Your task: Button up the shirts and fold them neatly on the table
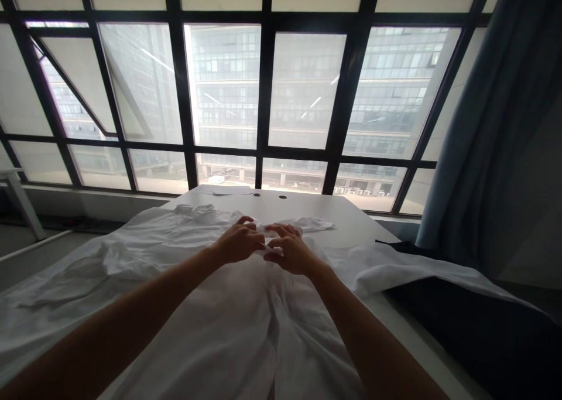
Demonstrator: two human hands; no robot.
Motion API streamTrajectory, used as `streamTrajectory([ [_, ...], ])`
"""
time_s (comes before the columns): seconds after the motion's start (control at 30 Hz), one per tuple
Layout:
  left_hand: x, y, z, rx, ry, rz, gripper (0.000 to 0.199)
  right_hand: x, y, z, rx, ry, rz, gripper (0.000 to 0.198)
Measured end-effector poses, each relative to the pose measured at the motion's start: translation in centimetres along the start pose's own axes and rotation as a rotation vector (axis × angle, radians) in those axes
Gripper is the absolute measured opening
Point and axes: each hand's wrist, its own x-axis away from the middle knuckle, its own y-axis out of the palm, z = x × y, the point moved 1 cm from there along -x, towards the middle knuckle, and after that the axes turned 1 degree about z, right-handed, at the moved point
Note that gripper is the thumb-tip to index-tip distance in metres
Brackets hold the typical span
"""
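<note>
A white garment (211, 318), a long shirt or coat by its look, lies spread on a white table with its front opening running down the middle. Near its upper end, my left hand (240, 240) pinches the cloth with bent fingers. Close beside it on the right, my right hand (292, 249) has its fingers curled round the same part of the cloth. The fingertips almost meet, and what exactly lies between them is partly hidden. One sleeve (395, 265) stretches out to the right past the table edge.
More crumpled white cloth (144, 248) lies on the left. The white table (307, 202) has two dark round holes toward its far end. Dark cloth (474, 324) is at the right edge. Beyond stand large black-framed windows (263, 84) and a blue-grey curtain (474, 113).
</note>
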Motion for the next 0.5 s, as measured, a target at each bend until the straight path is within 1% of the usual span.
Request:
streamTrajectory([
  [0.1, 0.6, 0.0, -0.9, -0.019, 0.063, -0.024, 0.018, -0.1, 0.2, 0.2, 0.012, 0.019, 0.007, 0.011],
  [0.17, 1.4, 0.0, -1.9, -0.036, 0.033, 0.006, 0.017, 0.0, 0.0, 0.5, 0.025, 0.041, -0.011, 0.009],
  [0.23, 2.0, 0.2, -2.8, -0.008, -0.074, 0.03, 0.019, 0.1, -0.2, 0.4, 0.029, 0.04, -0.031, 0.009],
  [0.27, 2.2, 0.4, -3.1, 0.039, -0.143, 0.021, 0.022, 0.0, -0.2, 0.2, 0.031, 0.032, -0.037, 0.009],
  [0.37, 1.9, 1.3, -2.7, 0.242, -0.381, -0.056, 0.036, -0.1, -0.2, -0.4, 0.031, 0.016, -0.049, 0.01],
  [0.4, 1.7, 1.7, -2.3, 0.296, -0.465, -0.071, 0.038, -0.1, -0.1, -0.6, 0.019, 0.018, -0.06, 0.011],
  [0.47, 1.3, 2.3, -1.3, 0.354, -0.6, -0.066, 0.028, -0.1, 0.1, -0.7, -0.026, 0.026, -0.09, 0.015],
  [0.5, 1.1, 2.4, -0.8, 0.372, -0.64, -0.058, 0.023, -0.1, 0.2, -0.7, -0.048, 0.031, -0.093, 0.018],
])
